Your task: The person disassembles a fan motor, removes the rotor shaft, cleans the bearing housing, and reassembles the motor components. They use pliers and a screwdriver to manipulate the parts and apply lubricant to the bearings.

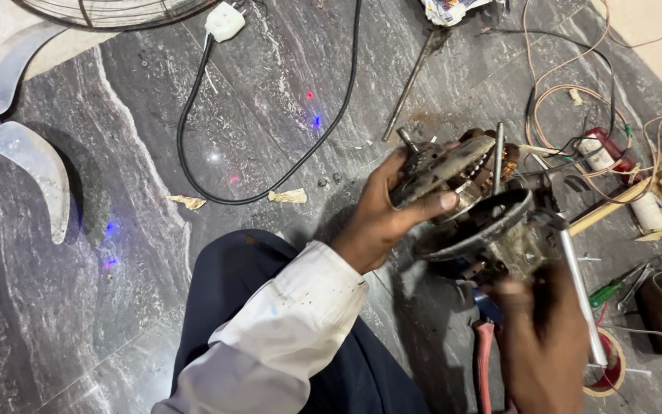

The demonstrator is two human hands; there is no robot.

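Where wires sprawl, dark marbled floor (116,307)

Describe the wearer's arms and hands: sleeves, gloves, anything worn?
Both hands are bare, no gloves. The left hand comes out of a long white sleeve with a buttoned cuff, smudged with grime and a few faint coloured marks. The right hand is motion-blurred; no sleeve, ring or watch shows on it in view.

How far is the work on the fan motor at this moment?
Done: the fan blade and grille lie off on the floor. In hand: the left hand holds the opened motor, copper winding exposed; the blurred right hand works below it. Left: housing open, wires loose.
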